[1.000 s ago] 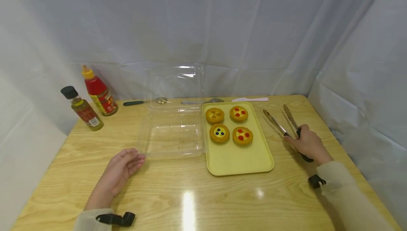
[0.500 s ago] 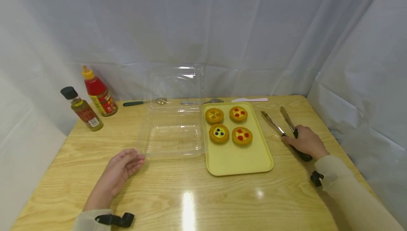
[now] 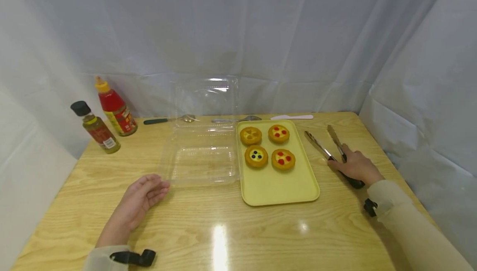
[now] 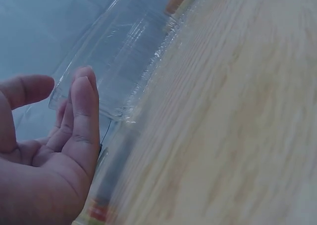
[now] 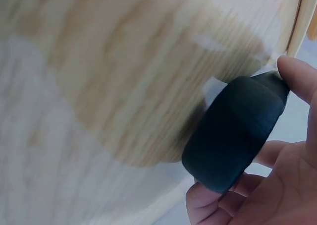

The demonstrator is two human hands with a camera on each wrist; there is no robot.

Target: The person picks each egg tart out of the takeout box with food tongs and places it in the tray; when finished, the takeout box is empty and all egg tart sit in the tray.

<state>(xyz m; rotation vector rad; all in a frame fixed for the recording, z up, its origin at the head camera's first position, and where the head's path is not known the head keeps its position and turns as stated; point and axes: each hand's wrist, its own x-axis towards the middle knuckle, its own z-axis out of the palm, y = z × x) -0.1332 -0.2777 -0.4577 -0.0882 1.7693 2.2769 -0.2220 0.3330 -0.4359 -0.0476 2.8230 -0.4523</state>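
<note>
My right hand (image 3: 355, 166) holds a pair of metal tongs (image 3: 323, 147) with black handles, right of the yellow tray. The tongs' arms are spread and nothing is between their tips. In the right wrist view, a black handle (image 5: 233, 131) lies between the thumb and fingers. My left hand (image 3: 143, 196) is at the near left corner of a clear plastic clamshell container (image 3: 205, 159), whose lid is raised at the back. In the left wrist view, a gap shows between thumb and fingers (image 4: 84, 101), which are beside the container's corner; contact is hard to tell.
On the yellow tray (image 3: 279, 188) sit several fruit-topped tarts (image 3: 256, 156), close to the container. Behind are a spoon (image 3: 188, 118), a fork (image 3: 249, 118) and a pink knife (image 3: 292, 117). A red sauce bottle (image 3: 116, 109) and an oil bottle (image 3: 98, 130) stand back left.
My right hand and the tongs have shifted slightly left, and the arms of the tongs are still spread. My left hand and the container have stayed in place.
</note>
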